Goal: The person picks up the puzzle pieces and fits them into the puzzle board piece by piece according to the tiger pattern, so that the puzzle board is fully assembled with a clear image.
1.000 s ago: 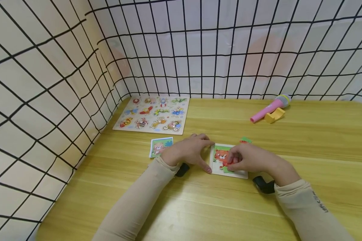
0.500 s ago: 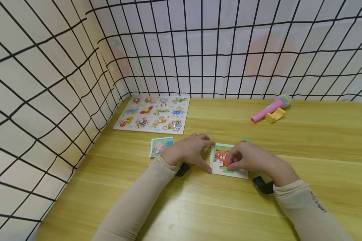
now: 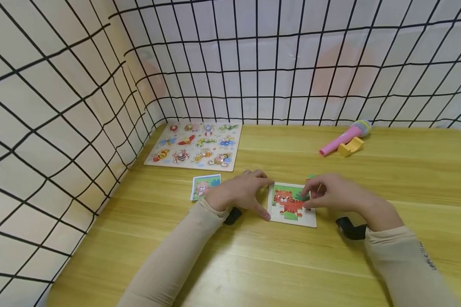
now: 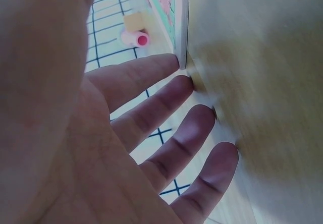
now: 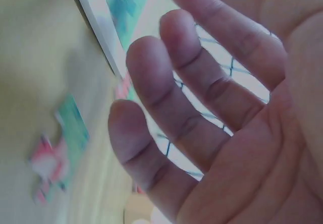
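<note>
A small square jigsaw tray [image 3: 309, 221] lies on the table, with an orange tiger [image 3: 288, 202] largely pieced together in it. My left hand [image 3: 246, 194] steadies the tray's left edge, index finger at the far corner and thumb at the near one. In the left wrist view, its fingers [image 4: 176, 143] are spread and fairly straight. Over the tray's right edge hovers my right hand [image 3: 339, 194], fingers loosely bent. No piece shows between its fingers [image 5: 146, 67] in the right wrist view. A loose green-and-red jigsaw piece [image 5: 70, 128] lies beside the tray, mostly hidden behind this hand in the head view.
Left of the tray lies a small tiger picture card [image 3: 205, 187], partly behind my left wrist. A wooden insect puzzle board [image 3: 194, 166] is at the back left. A pink toy microphone [image 3: 342, 141] and a yellow block-like piece [image 3: 351, 147] lie back right. Black mesh [image 3: 256, 85] fences the table.
My right hand has moved right, off the middle of the tiger picture to the tray's right edge, uncovering the tiger's striped body. My left hand has stayed in place.
</note>
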`<control>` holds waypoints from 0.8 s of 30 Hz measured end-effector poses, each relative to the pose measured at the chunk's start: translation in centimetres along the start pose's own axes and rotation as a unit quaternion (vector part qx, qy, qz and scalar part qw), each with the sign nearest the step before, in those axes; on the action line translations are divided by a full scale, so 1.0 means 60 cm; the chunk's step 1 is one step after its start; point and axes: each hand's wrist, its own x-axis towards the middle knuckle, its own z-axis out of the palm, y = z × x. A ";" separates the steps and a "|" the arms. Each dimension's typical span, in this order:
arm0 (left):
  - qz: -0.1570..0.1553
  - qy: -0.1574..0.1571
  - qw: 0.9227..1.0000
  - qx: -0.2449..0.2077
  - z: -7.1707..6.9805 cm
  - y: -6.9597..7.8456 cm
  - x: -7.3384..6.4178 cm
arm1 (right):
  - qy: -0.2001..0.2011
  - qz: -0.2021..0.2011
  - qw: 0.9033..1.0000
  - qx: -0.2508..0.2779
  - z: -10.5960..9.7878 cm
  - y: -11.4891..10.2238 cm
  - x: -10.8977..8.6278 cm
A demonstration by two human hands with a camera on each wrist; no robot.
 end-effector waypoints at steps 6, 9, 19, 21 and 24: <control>-0.002 -0.003 1.000 -0.003 0.000 0.000 0.000 | 0.002 0.026 1.000 0.015 -0.028 0.020 -0.023; -0.002 -0.001 1.000 -0.003 0.000 0.000 -0.001 | -0.005 0.028 1.000 0.004 -0.040 0.034 -0.033; -0.005 -0.002 1.000 -0.005 0.000 0.000 0.000 | -0.038 0.060 0.997 0.003 -0.056 0.062 -0.047; -0.005 -0.001 1.000 -0.005 -0.001 0.001 0.000 | -0.042 0.060 0.997 0.004 -0.054 0.064 -0.046; -0.003 0.000 1.000 -0.004 -0.001 0.001 0.000 | -0.048 0.059 0.997 0.002 -0.051 0.066 -0.044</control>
